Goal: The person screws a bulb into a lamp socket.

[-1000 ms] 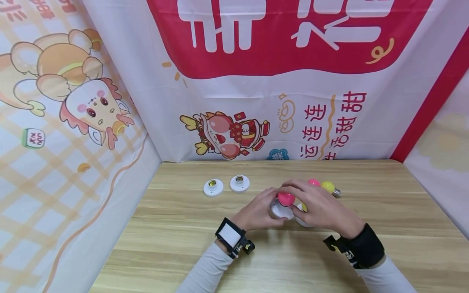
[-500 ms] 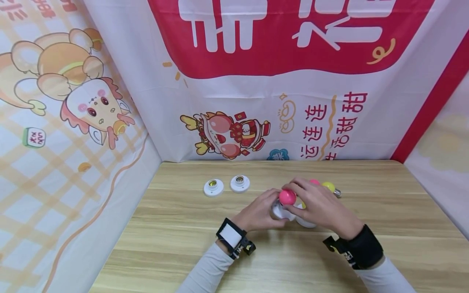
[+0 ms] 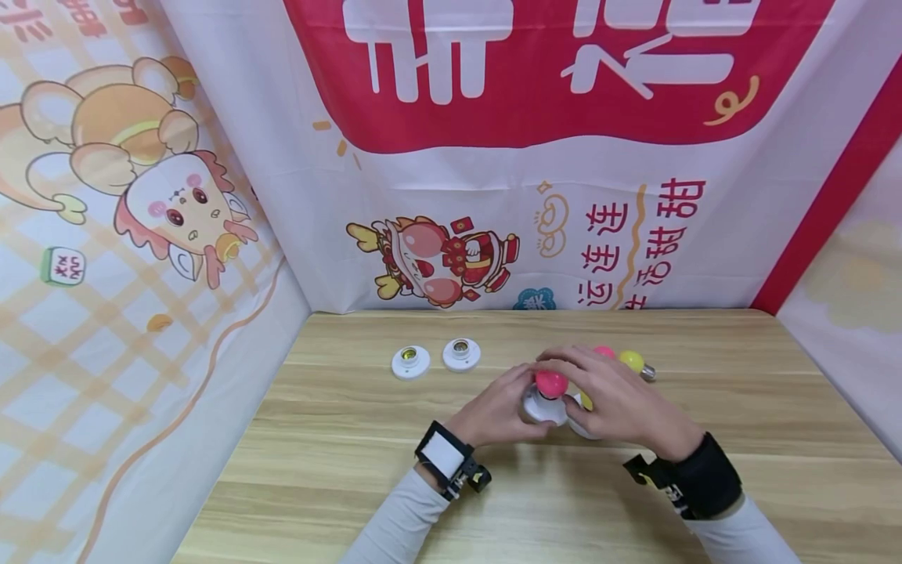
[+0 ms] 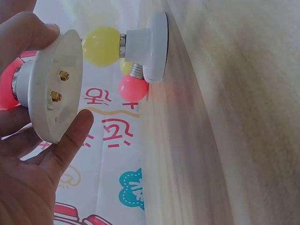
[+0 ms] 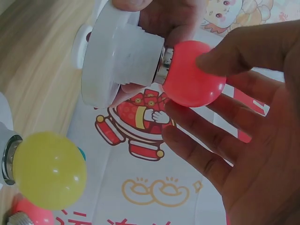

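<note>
Two hands engaged: your left hand (image 3: 497, 406) grips the white socket (image 3: 543, 408) above the table (image 3: 317, 478); your right hand (image 3: 618, 394) pinches the pink bulb (image 3: 552, 383), base at socket mouth, axes roughly in line.

Four sockets (image 3: 461, 355), bulbs (image 3: 552, 384) (also four)
</note>
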`<state>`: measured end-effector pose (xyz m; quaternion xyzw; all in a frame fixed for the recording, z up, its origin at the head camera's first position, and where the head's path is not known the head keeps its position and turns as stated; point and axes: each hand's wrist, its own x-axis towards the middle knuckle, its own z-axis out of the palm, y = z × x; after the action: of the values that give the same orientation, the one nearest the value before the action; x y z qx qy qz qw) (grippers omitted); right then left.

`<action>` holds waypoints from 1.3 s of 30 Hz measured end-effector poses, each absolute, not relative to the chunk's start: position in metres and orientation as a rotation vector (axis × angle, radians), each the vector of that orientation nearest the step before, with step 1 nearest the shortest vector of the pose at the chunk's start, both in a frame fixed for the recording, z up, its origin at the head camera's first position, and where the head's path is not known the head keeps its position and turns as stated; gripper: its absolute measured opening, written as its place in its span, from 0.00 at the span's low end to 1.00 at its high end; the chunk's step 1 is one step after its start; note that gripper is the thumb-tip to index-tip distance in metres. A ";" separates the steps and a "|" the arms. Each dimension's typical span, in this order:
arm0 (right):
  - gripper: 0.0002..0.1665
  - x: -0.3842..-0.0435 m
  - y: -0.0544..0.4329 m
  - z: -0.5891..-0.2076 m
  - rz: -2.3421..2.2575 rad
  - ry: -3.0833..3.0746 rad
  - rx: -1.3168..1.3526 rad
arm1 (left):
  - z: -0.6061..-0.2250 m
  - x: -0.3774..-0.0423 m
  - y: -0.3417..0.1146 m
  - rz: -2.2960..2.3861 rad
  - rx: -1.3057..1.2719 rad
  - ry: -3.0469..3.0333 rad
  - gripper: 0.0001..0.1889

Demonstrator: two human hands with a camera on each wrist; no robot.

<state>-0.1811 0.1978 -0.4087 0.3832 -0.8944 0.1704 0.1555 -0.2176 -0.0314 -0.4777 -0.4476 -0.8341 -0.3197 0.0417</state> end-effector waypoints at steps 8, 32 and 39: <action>0.29 -0.181 0.198 -0.410 0.464 -2.558 1.064 | -0.478 -0.218 -0.033 -0.972 -1.378 -2.516 0.43; 0.38 -0.181 0.200 -0.408 0.481 -2.588 1.035 | -0.477 -0.218 -0.034 -1.006 -1.343 -2.563 0.43; 0.33 -0.180 0.201 -0.407 0.474 -2.591 1.049 | -0.477 -0.218 -0.035 -0.997 -1.341 -2.548 0.43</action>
<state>-0.1802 0.2008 -0.4070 0.3656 -0.9032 0.1651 0.1527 -0.2181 -0.0350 -0.4768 -0.4397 -0.8352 -0.3268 0.0475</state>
